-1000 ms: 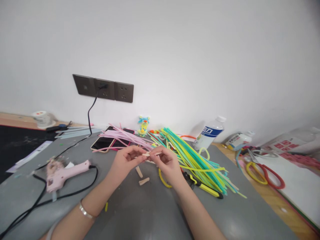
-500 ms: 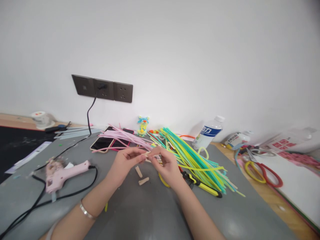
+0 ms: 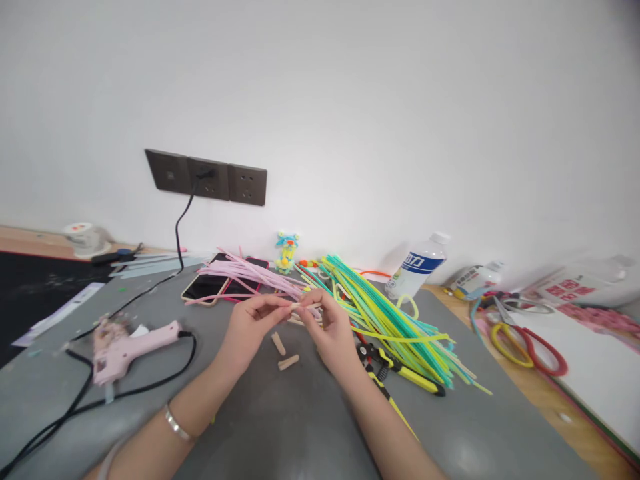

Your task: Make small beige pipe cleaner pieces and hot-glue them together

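Observation:
Both hands meet over the middle of the table. My left hand [image 3: 253,328] pinches one end of a short beige pipe cleaner piece [image 3: 297,307] between thumb and fingertips. The other end is pinched by my right hand [image 3: 331,327], a finger's width away. Fingers cover much of the piece. Below them on the table lie two folded beige pipe cleaner pieces [image 3: 289,362], apart from the hands. Yellow-and-black pliers [image 3: 405,375] rest beside my right wrist, partly under the forearm.
Behind the hands lie bundles of pink pipe cleaners [image 3: 245,270] and green and yellow pipe cleaners [image 3: 390,320]. A pink glue gun [image 3: 135,350] with a black cord is at left. Phones [image 3: 204,288], a small figure [image 3: 287,253], a bottle [image 3: 417,267] and scissors [image 3: 530,347] stand or lie around.
My right hand and forearm have shifted slightly left, uncovering more of the pliers. The beige piece shows more clearly between the fingertips; both hands keep their pinch.

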The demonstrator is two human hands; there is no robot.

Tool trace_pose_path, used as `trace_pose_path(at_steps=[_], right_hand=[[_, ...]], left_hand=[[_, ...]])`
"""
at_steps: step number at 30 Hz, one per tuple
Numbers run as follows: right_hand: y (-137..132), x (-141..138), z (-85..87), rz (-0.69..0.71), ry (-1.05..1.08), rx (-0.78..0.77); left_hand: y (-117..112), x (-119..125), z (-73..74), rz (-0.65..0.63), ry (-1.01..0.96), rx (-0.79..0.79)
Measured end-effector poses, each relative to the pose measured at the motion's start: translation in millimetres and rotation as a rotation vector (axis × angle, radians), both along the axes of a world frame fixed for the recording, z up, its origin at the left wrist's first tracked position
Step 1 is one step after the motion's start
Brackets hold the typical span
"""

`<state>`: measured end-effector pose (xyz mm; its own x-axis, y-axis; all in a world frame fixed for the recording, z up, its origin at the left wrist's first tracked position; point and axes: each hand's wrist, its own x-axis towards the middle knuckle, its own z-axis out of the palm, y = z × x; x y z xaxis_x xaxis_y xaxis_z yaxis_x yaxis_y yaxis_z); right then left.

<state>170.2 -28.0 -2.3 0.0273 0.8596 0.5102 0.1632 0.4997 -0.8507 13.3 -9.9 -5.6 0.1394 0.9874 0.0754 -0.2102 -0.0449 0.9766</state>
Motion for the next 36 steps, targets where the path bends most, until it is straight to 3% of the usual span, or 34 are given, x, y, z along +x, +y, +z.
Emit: trace_pose_path(at_steps=[7, 11, 18, 23, 27, 31, 36], right_hand=[[0.9, -6.3, -7.1, 0.068, 0.344, -0.264], [3.5, -3.7, -7.7, 0.068, 0.456, -0.293], [5.7, -1.0, -5.3, 0.078, 0.407, -0.267], [-2.9, -4.3, -2.0, -0.021, 0.25, -0.088], [-11.6, -4.7, -2.0, -0.183, -0.118, 0.236], [-11.1, -1.3, -2.7, -0.2, -0.451, 0.489], [-7.1, 2.5, -3.3, -0.131, -0.6, 0.524]], left_hand=[[-2.7, 0.0, 3.9, 0.051, 0.09, 0.089], [-3.4, -2.1, 6.0, 0.066, 0.078, 0.087], [-2.0, -1.1, 9.4, -0.022, -0.044, -0.004], [-6.6, 7.1, 9.5, -0.056, -0.349, -0.243], [-9.2, 10.8, 9.2, -0.083, -0.466, -0.395], [-8.7, 10.1, 6.5, -0.11, -0.476, -0.467], [-7.5, 7.1, 2.2, -0.149, -0.439, -0.496]])
